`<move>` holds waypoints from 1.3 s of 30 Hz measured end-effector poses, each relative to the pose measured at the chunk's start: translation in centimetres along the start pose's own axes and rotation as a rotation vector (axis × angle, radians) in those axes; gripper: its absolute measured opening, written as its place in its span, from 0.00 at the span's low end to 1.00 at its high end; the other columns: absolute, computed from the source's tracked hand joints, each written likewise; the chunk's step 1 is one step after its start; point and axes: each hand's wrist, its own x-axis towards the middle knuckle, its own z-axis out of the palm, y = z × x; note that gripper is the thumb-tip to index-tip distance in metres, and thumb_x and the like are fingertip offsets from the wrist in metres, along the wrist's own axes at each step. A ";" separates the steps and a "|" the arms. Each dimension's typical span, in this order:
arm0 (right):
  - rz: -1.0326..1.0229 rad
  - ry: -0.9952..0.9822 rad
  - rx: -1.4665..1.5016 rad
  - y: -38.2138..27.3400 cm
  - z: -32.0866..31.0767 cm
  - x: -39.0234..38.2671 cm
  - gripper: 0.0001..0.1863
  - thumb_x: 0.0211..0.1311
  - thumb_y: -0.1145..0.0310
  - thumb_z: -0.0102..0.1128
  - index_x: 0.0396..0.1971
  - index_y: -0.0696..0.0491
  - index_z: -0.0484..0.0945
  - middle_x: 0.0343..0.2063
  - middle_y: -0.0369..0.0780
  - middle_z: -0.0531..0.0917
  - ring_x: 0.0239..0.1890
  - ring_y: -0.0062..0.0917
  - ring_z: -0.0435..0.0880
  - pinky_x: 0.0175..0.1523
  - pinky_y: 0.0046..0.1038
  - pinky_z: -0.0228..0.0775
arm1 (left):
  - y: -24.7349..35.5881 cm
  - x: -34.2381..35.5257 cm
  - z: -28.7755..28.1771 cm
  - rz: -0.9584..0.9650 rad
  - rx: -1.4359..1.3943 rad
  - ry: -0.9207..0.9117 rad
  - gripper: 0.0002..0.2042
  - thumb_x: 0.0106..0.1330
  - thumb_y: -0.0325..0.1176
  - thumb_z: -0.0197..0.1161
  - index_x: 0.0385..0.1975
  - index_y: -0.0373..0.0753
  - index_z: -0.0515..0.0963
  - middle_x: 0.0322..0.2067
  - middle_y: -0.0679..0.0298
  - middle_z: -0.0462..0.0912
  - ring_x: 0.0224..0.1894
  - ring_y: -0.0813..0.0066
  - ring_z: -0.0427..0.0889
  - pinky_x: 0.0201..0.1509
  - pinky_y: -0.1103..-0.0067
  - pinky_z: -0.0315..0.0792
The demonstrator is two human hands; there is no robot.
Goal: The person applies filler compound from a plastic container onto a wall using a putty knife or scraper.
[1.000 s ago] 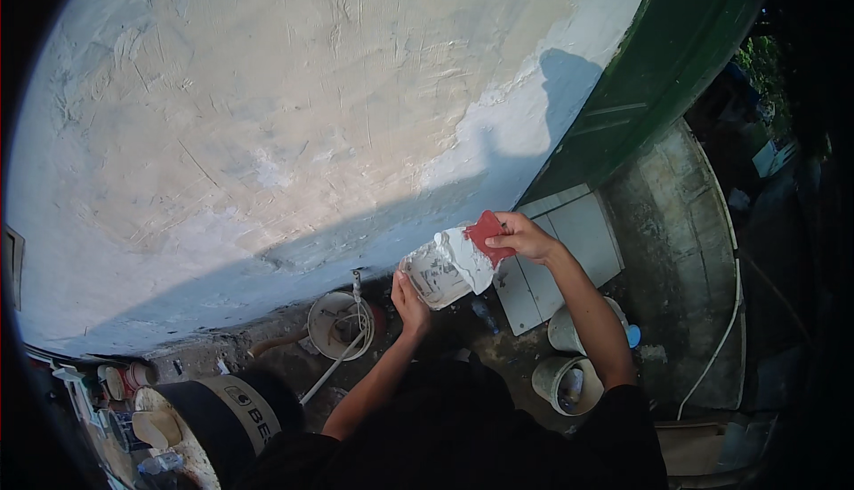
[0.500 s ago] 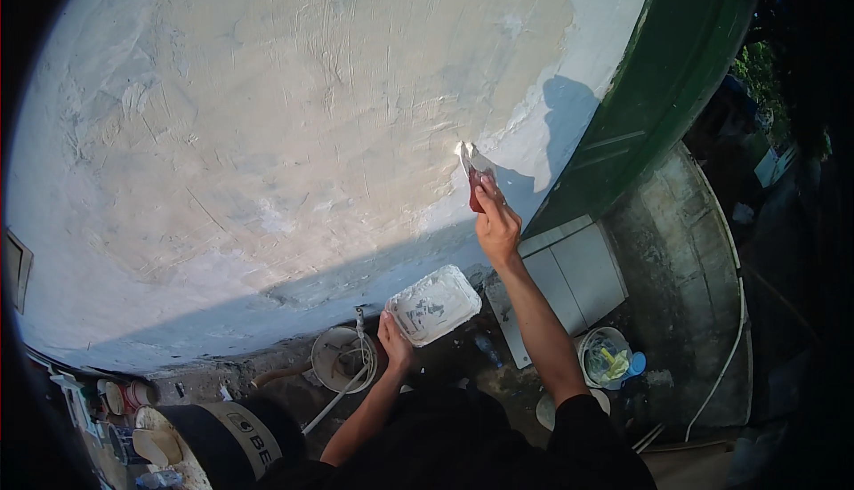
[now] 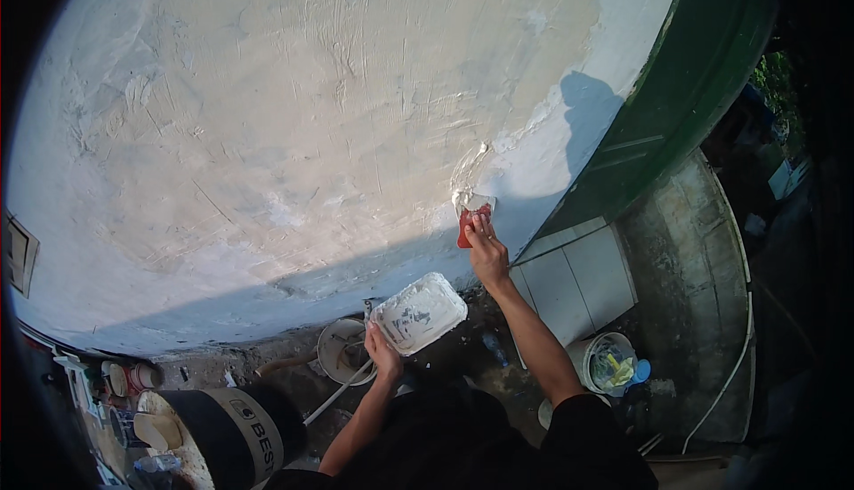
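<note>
A red-handled putty knife (image 3: 476, 226) is gripped in my right hand (image 3: 489, 259). Its blade presses flat on the plastered wall (image 3: 311, 134), at the lower end of a fresh curved streak of white putty (image 3: 467, 170). My left hand (image 3: 383, 356) holds a shallow white rectangular tray (image 3: 418, 314) by its left side, below the wall's shaded strip. Smears of putty coat the tray inside, with grey patches showing through. My left fingertips are partly hidden beneath the tray.
Green door panel (image 3: 645, 134) borders the wall at right. Below it lean white tiles (image 3: 574, 276), beside a white bucket (image 3: 583, 361) with a yellow item inside. A round white basin (image 3: 334, 352) with a pipe stands under the tray. At lower left is a large black drum (image 3: 218, 432).
My right hand has drawn the putty knife down the wall, leaving a curved putty streak above it. The tray in my left hand has shifted slightly left and down.
</note>
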 end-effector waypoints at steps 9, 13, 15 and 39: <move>0.415 -0.283 0.559 1.8 -6.7 4.4 0.09 0.57 0.80 0.57 0.39 0.61 0.78 0.35 0.50 0.84 0.40 0.41 0.85 0.40 0.28 0.76 | -0.2 -0.4 -0.8 -0.003 -0.055 0.021 0.21 0.76 0.46 0.42 0.50 0.33 0.71 0.43 0.62 0.78 0.45 0.77 0.76 0.51 0.78 0.71; 0.491 -0.475 0.492 6.9 -7.6 8.1 0.09 0.58 0.81 0.60 0.39 0.62 0.77 0.29 0.39 0.84 0.33 0.10 0.76 0.38 0.18 0.70 | 0.1 -0.7 0.1 0.013 -0.090 -0.026 0.21 0.76 0.45 0.42 0.50 0.33 0.71 0.43 0.63 0.78 0.45 0.77 0.76 0.51 0.78 0.71; 0.507 -0.426 0.553 9.0 -7.5 8.8 0.09 0.58 0.82 0.60 0.39 0.62 0.77 0.30 0.38 0.84 0.34 0.11 0.77 0.38 0.17 0.69 | 0.4 -0.9 0.3 0.016 -0.087 -0.024 0.20 0.76 0.45 0.42 0.50 0.33 0.71 0.43 0.63 0.78 0.45 0.77 0.77 0.51 0.78 0.71; -0.272 0.023 -0.122 2.9 -4.4 7.3 0.25 0.53 0.82 0.56 0.54 0.53 0.76 0.57 0.50 0.74 0.61 0.43 0.72 0.64 0.46 0.65 | 3.5 -2.4 0.3 0.061 -0.031 0.021 0.21 0.76 0.45 0.40 0.51 0.33 0.71 0.44 0.62 0.78 0.45 0.75 0.77 0.51 0.78 0.72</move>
